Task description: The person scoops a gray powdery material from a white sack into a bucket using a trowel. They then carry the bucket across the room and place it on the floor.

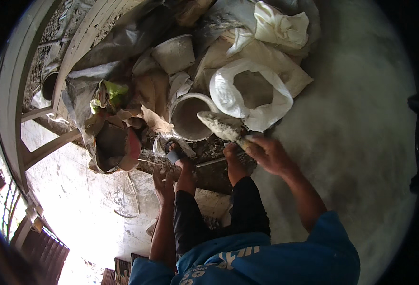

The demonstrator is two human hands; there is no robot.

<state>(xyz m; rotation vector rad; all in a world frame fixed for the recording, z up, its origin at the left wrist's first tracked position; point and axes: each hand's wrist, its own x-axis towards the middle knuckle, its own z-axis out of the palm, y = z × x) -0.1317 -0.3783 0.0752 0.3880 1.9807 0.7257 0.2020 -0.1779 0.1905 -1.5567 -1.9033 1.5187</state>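
My right hand is closed round the handle of a trowel. Its blade carries a heap of pale grey powder and hangs over the right rim of a round bucket. Just beyond the blade stands a white woven sack, its mouth rolled open on grey powder. My left hand is lowered beside my left leg, fingers apart and holding nothing. Nearest to it is a torn paper bag with a reddish side and dark grey contents.
An upturned pale bucket lies among crumpled sacks and sheeting at the back. A wooden frame rises on the left. A thin cord lies on the pale floor. To the right stretches a dusty grey surface.
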